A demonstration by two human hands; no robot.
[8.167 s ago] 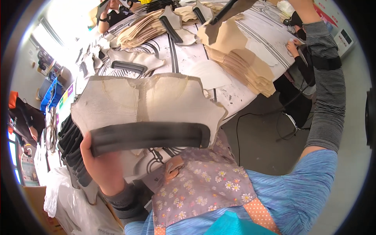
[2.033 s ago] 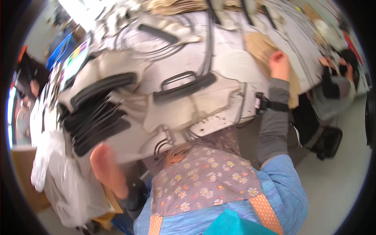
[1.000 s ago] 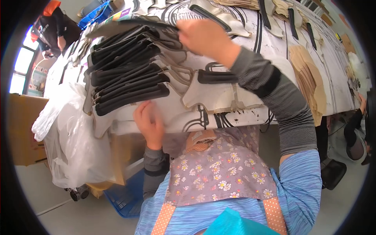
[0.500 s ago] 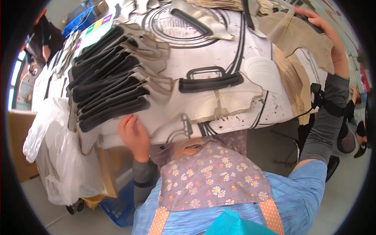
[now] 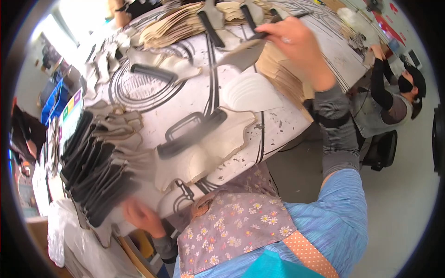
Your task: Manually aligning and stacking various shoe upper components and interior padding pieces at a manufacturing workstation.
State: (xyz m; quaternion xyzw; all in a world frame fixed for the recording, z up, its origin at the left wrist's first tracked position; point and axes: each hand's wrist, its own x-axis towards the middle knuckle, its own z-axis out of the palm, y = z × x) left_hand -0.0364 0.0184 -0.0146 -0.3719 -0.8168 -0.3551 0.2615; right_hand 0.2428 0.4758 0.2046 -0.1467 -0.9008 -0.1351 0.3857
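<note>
My right hand [image 5: 299,48] is pinched shut over the far right of the table. It grips a beige cut fabric piece [image 5: 242,54] by its dark edge; the piece hangs to the left of the fingers. At the near left edge, my left hand [image 5: 141,215] is smeared by motion, beside a stack of pale pieces with black padded strips [image 5: 95,164]. Whether its fingers are closed does not show. Between the hands lies a single cream piece with a black strip [image 5: 204,150], flat on the table near the front edge.
White rounded sheets [image 5: 250,92] and beige fabric layers [image 5: 280,69] lie at the right. Another strip-edged piece [image 5: 162,67] and beige stacks [image 5: 178,25] are farther back. A plastic bag [image 5: 69,234] hangs at the left corner. Another person [image 5: 394,99] sits at the far right.
The view has turned to the right. My right hand has drawn the beige piece in from the far right corner, and it now hangs from the fingers. The left hand stays near the stack, blurred.
</note>
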